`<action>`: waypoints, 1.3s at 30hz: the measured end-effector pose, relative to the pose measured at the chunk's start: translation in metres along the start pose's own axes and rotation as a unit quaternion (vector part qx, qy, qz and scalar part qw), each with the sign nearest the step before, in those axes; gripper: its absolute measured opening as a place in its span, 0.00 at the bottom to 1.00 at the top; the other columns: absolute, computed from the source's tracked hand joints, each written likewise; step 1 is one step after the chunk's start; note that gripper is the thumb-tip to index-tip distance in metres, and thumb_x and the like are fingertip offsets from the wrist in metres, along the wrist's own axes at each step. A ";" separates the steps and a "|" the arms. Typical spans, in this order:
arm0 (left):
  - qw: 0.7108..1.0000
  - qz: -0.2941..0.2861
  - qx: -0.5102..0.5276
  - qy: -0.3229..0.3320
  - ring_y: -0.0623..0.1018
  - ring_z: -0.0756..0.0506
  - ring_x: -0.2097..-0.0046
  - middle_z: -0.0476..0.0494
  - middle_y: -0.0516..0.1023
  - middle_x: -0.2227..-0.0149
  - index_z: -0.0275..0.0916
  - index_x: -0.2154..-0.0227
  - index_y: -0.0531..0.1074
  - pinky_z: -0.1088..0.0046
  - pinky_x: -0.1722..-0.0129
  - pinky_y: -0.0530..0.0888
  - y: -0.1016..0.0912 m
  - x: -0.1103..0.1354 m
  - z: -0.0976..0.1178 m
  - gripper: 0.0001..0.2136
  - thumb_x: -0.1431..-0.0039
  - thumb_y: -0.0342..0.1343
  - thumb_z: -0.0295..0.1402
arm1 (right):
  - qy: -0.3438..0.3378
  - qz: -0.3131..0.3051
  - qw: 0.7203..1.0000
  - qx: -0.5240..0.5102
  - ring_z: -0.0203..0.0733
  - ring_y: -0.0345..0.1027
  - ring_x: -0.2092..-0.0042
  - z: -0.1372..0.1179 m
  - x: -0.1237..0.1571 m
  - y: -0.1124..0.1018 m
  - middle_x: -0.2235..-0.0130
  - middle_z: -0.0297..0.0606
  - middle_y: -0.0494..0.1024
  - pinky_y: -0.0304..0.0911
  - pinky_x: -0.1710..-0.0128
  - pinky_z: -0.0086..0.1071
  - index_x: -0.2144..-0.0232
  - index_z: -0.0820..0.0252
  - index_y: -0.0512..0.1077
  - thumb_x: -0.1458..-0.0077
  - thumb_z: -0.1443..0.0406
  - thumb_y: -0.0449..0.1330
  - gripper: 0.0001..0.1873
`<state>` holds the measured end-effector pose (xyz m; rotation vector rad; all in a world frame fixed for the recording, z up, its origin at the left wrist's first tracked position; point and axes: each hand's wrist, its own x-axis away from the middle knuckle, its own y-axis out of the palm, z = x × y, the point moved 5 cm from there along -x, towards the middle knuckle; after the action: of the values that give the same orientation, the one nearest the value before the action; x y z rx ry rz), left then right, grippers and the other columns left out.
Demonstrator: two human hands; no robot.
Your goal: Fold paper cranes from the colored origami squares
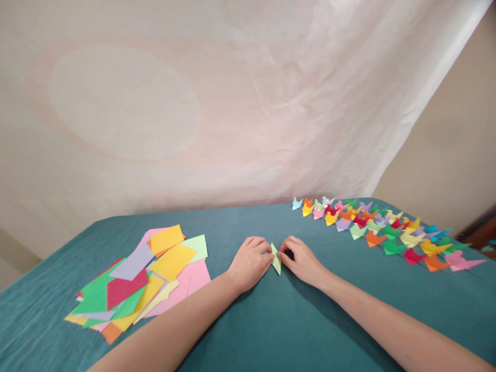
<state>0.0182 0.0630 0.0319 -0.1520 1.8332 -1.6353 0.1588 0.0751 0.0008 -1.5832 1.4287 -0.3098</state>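
A small pale green folded paper (276, 260) stands on the teal tablecloth (271, 320) near the table's middle. My left hand (250, 261) pinches its left side with curled fingers. My right hand (300, 258) pinches its right side, fingers closed on it. Both forearms reach in from the bottom edge.
A loose pile of coloured paper sheets (141, 276) lies at the left. Several finished folded paper birds (382, 230) in many colours stand in rows at the back right. A cream cloth backdrop (194, 103) hangs behind the table.
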 end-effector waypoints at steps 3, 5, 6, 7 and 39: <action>1.000 -0.016 -0.017 0.014 0.68 0.45 0.54 0.45 0.74 0.63 0.39 0.66 0.72 0.65 0.52 0.63 0.001 0.001 0.002 0.08 0.37 0.48 0.31 | 0.002 0.004 1.000 0.005 0.40 0.63 0.64 -0.001 0.001 0.000 0.69 0.36 0.69 0.60 0.62 0.34 0.73 0.60 0.68 0.47 0.67 0.56 0.04; 0.999 -0.020 -0.022 0.023 0.68 0.44 0.52 0.44 0.73 0.63 0.38 0.64 0.72 0.64 0.50 0.62 0.001 0.003 0.003 0.09 0.37 0.47 0.32 | -0.002 0.007 1.000 0.005 0.41 0.63 0.63 -0.003 0.003 -0.001 0.68 0.37 0.69 0.61 0.62 0.35 0.70 0.60 0.69 0.46 0.67 0.56 0.02; 0.999 -0.024 -0.022 0.029 0.68 0.44 0.52 0.43 0.73 0.62 0.37 0.64 0.72 0.64 0.50 0.62 0.000 0.003 0.003 0.10 0.37 0.46 0.33 | -0.009 0.007 1.000 0.005 0.41 0.63 0.63 -0.003 0.003 -0.001 0.67 0.37 0.70 0.61 0.61 0.35 0.68 0.59 0.70 0.46 0.67 0.56 0.03; 0.999 -0.028 -0.023 0.035 0.67 0.44 0.51 0.43 0.73 0.62 0.37 0.63 0.72 0.64 0.49 0.62 0.000 0.004 0.004 0.10 0.37 0.47 0.34 | -0.018 0.006 1.000 0.007 0.41 0.63 0.62 -0.004 0.004 -0.001 0.66 0.38 0.70 0.61 0.61 0.35 0.67 0.59 0.70 0.45 0.67 0.55 0.04; 0.995 -0.079 -0.039 0.051 0.69 0.40 0.50 0.36 0.73 0.57 0.34 0.57 0.69 0.60 0.50 0.65 -0.007 0.005 0.018 0.17 0.39 0.47 0.42 | -0.108 -0.129 0.969 0.183 0.43 0.58 0.55 -0.029 0.011 -0.001 0.56 0.42 0.68 0.55 0.56 0.35 0.55 0.59 0.70 0.42 0.71 0.50 0.15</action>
<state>0.0218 0.0436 0.0361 -0.2570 2.0085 -1.7071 0.1421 0.0515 0.0126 -1.4448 0.9363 -0.5060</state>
